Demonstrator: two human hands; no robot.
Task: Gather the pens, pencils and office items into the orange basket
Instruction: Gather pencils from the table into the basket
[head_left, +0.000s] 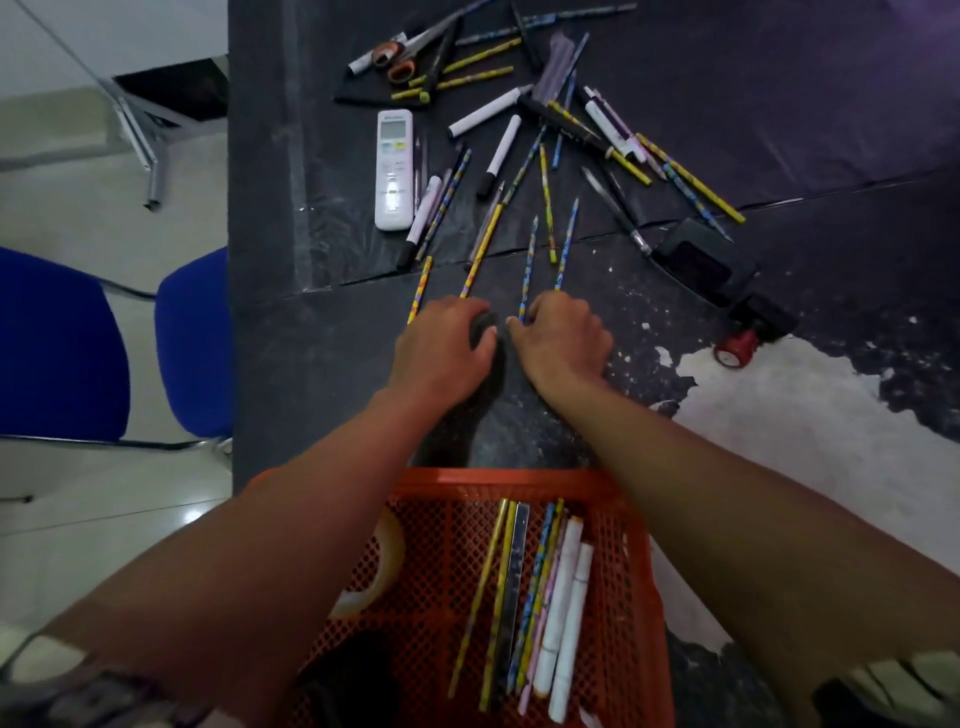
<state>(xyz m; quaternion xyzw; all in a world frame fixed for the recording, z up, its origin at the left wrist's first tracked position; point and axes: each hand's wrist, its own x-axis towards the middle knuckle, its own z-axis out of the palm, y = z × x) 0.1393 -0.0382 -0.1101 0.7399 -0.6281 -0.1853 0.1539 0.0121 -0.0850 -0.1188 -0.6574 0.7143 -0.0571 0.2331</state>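
Orange basket (524, 480): sits at the near edge of the table (322, 364), with pencils and markers inside.
Left hand (441, 348): fingers curl over a dark round thing; can't tell what.
Right hand (561, 343): fingertips pinch a blue pencil (529, 270).
Tip: grab several pencils together, lift, drop them in.
Still out: white remote (394, 169), scissors (400, 60) near the far edge.

Dark table (322, 364) covered in black sheeting, surface worn to pale patches at right. Left of it, two blue chair seats (57, 343) on metal frames over glossy pale tiled floor (104, 519). White metal-legged furniture (137, 135) upper left.
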